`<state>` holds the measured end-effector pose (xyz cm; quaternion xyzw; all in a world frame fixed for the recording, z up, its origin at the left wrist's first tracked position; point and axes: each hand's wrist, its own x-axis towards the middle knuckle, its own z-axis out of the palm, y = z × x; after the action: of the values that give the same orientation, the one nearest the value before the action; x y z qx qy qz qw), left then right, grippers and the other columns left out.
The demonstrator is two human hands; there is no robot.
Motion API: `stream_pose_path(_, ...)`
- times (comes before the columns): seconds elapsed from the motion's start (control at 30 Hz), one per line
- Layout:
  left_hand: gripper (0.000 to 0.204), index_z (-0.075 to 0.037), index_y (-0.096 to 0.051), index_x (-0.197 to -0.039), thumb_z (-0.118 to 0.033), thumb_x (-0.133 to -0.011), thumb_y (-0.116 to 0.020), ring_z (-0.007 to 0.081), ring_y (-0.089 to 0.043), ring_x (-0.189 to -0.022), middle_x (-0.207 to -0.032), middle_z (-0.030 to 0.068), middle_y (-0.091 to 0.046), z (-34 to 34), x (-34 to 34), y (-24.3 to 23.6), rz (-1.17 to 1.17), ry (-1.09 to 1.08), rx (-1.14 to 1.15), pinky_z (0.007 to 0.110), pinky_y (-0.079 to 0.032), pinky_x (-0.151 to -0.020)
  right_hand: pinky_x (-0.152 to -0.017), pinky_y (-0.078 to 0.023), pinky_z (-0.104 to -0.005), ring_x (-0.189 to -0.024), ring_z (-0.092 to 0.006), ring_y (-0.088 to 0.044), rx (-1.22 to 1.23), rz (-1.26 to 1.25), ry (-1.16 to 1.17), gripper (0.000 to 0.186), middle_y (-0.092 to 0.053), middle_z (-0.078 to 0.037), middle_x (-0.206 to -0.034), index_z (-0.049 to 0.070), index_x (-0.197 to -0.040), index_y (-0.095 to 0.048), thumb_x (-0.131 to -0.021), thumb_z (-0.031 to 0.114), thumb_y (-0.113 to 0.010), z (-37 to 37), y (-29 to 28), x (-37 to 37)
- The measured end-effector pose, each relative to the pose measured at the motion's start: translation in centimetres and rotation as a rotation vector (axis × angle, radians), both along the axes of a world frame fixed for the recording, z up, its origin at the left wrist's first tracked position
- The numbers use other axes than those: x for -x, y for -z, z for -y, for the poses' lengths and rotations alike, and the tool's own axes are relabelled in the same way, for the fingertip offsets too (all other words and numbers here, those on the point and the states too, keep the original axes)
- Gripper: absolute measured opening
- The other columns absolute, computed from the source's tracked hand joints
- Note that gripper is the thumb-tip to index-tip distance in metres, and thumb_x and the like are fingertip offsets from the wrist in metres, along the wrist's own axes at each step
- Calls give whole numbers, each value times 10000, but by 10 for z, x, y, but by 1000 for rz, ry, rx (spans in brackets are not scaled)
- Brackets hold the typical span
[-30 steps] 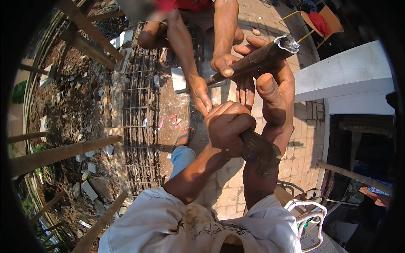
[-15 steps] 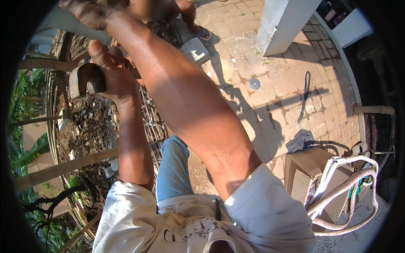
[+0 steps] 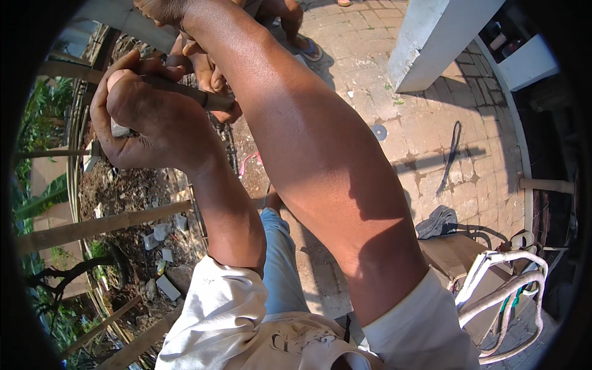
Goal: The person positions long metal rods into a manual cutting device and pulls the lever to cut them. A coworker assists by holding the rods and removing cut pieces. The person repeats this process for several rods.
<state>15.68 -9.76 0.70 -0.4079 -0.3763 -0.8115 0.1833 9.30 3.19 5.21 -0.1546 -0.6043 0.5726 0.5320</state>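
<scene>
My left hand is at the upper left, fingers bent around a hammer. Its dark handle runs right from my fingers; the head is mostly hidden by my palm. My right arm stretches across the middle to the top edge. There my right hand is partly cut off, its visible fingers curled; what they hold, if anything, is out of sight. Between my arms, another person's hand is close to the handle, and more of that person's fingers show under its right end.
Rubble and bamboo poles lie to the left. Right of me are a white pillar, a black strap and a disc on brick paving. A cardboard box stands beside looped pale tubing. Another person's sandalled foot is ahead.
My left hand has turned over the hammer, covering the head that showed before. My right hand has shifted right and partly out of view. The other person's fingers now show near the handle.
</scene>
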Motion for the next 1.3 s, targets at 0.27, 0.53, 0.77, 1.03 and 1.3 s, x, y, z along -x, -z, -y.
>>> stream_pose_path(0.27,216,36,-612,-705,-118,-813,-506,136,-536,-488,-537,65,-550,-6,-2,-30,144,-134,291,229,-428,-488,-568,-474,-368,-564,-234,-593,17,-29,48,458,-585,-114,-570,13,-600,-605,-725,451,-564,34,17,-37)
stream_pose_path(0.53,206,32,-582,-687,-133,-790,-516,150,-521,-486,-559,70,-543,-12,16,-29,81,27,395,248,-430,-488,-531,-474,-356,-516,-229,-590,65,-149,132,381,-575,-102,-527,20,-569,-598,-708,375,-582,58,33,-82)
stream_pose_path(0.77,214,26,-584,-685,-144,-797,-520,150,-519,-486,-558,68,-541,-28,34,-30,53,166,459,252,-430,-487,-498,-475,-346,-474,-225,-586,87,-207,226,320,-566,-91,-489,27,-541,-592,-694,308,-598,42,39,-68)
stream_pose_path(1.03,223,19,-586,-682,-157,-804,-524,150,-518,-486,-556,65,-539,-64,78,-23,57,259,523,257,-429,-485,-438,-449,-323,-405,-206,-564,61,-333,179,258,-525,-59,-417,42,-507,-574,-678,227,-629,49,44,-52)
stream_pose_path(1.3,232,11,-588,-680,-170,-811,-529,150,-516,-486,-554,62,-537,-69,80,-30,78,267,561,261,-428,-483,-376,-387,-334,-374,-213,-482,-212,-17,531,189,-428,-17,-430,135,-540,-466,-610,142,-642,45,27,-31)
